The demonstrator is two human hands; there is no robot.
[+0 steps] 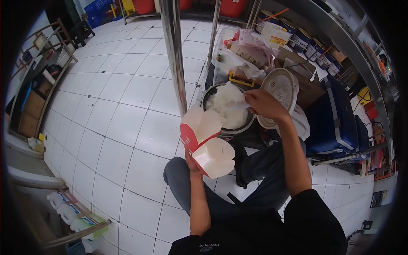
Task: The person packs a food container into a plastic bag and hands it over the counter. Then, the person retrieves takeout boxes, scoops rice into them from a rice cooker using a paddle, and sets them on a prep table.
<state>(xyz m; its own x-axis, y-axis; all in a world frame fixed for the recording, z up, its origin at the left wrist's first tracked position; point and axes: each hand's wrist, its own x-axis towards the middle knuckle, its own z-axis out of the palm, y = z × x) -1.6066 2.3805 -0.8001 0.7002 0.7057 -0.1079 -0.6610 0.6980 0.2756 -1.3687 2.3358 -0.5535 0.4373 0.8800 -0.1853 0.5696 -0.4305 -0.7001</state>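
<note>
"Red paperboard with pale insides makes up the takeaway carton (pixel 208 157) in the person's left hand (pixel 190 161). How does it handle?"

"Light, probably, and stiff along its folds, though a hard squeeze could buckle it. Whether it is one carton or two together, nobody can tell from this angle. The left hand cups it from below, most fingers hidden; that lower body looks the best hold, clear of the spread flaps."

"And the right hand (pixel 265 104)?"

"It pinches one end of a thin translucent utensil, likely a plastic rice paddle (pixel 240 106), over the right edge of the cooker pot (pixel 233 133). The handle end suits the fingers."

"Where is the rice (pixel 225 106)?"

"Heaped in the pot, up to its far edge. It looks soft and sticky, apt to cling. The carton is just off the pot's near left edge; the round lid (pixel 278 87) tilts open at the right. So full, the pot is probably heavy, better gripped by both sides."
</note>
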